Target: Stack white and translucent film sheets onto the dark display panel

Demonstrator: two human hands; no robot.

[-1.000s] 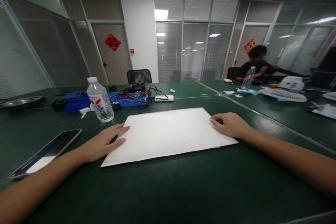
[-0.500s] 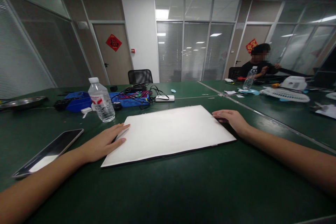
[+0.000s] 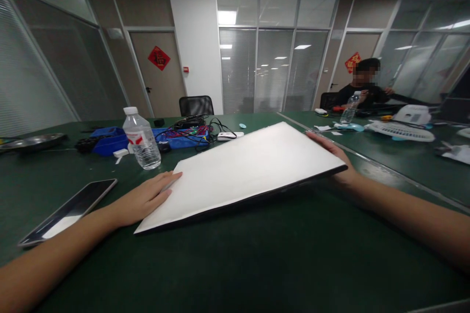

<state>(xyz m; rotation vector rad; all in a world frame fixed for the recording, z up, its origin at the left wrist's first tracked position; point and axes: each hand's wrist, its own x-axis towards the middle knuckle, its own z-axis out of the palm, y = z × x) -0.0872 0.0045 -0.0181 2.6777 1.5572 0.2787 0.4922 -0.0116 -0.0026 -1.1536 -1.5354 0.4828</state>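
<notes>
Slanting upward to the right, 1 white board (image 3: 238, 171) is low on its left side and raised on its right above 1 green table (image 3: 275, 254). It is a thin, flat, matte rectangle with a dark edge. 2 bare hands are at it. The left hand (image 3: 143, 200) lies open along the board's left edge, thumb and fingers spread, tips on the white face. The right hand (image 3: 335, 149) supports the board's right edge from the side and below, fingers nearly straight; its thumb is hidden, so I cannot tell how tightly it closes. Left of the board lies 1 glossy phone (image 3: 79, 205). 2 clear plastic bottles stand upright: 1 ribbed bottle (image 3: 141, 139) just behind the board's left end, the other bottle (image 3: 350, 107) well beyond its right end. Behind the board sits 1 blue plastic tray (image 3: 183, 143) of tangled wires.
</notes>
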